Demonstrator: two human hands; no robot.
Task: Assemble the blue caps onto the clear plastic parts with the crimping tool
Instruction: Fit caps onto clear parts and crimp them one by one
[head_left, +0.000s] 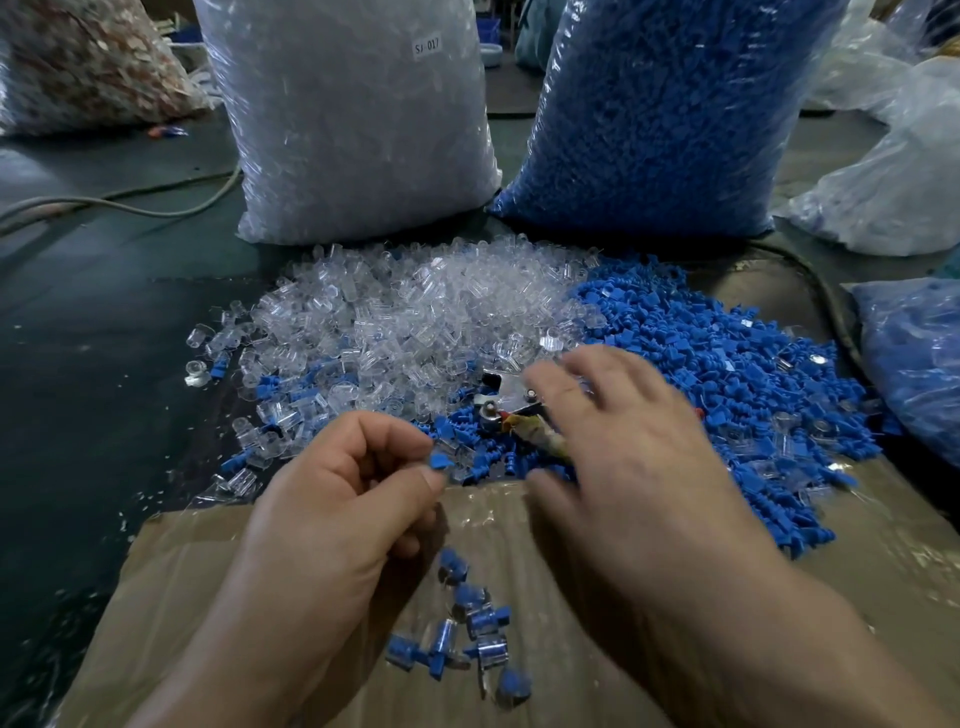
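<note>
Dark green worktop (104, 312) runs across the scene, with a pale cable (130, 205) snaking over its left side and a speckled sack (78, 62) cut off at the far left corner. Next along the far edge stands a tall bag of clear pieces (353, 130), whose small white label (427, 48) reads "SJ 017"; no other writing is legible. Beside it on the right leans a bag of blue pieces (660, 114).

In front of the bags, a loose pile of clear plastic parts (395, 312) meets a pile of blue caps (727, 374) at mid-worktop. A cardboard sheet (208, 571) covers the near edge.

Over the cardboard, the left hand (332, 499) has its fingers curled, its grip closed on a single blue cap (440, 461) pinched between thumb and forefinger tip. Below it, a few assembled pieces (467, 634) lie on the cardboard, some blurred.

Just right of the pinched cap, the crimping tool (511, 400) lies where the two piles meet, its metal head showing and its handles hidden. The right hand (623, 431) is spread above it, fingers extended and smeared by motion, its grip open; whether it touches the tool cannot be told.

Crumpled clear bags (893, 197) and another bag of blue parts (914, 364) are cut off at the right edge.
</note>
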